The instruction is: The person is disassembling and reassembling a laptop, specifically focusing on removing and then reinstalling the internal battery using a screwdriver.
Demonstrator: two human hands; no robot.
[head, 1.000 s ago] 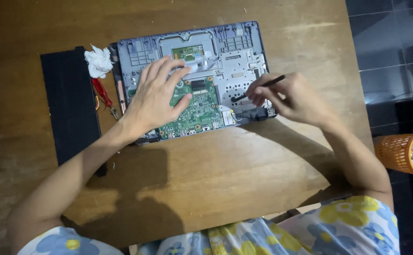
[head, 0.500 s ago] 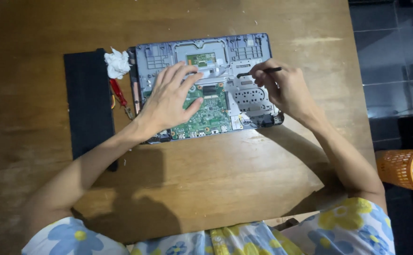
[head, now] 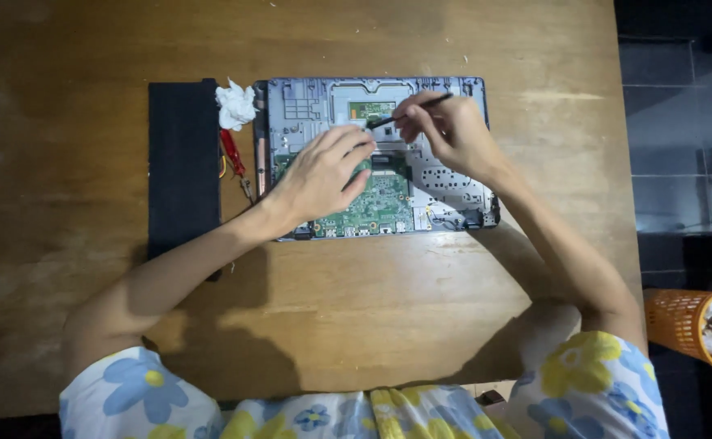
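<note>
orange basket [head: 685, 325] cut off at right edge, green board [head: 376, 203] partly hidden under left hand [head: 323, 175]

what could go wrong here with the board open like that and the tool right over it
The thin black tool in the right hand points at the exposed circuit board; a slip could scratch it. The left hand rests bare on the board, so pressure or static may harm parts. The red-handled tool and crumpled tissue lie close beside the case.
</note>
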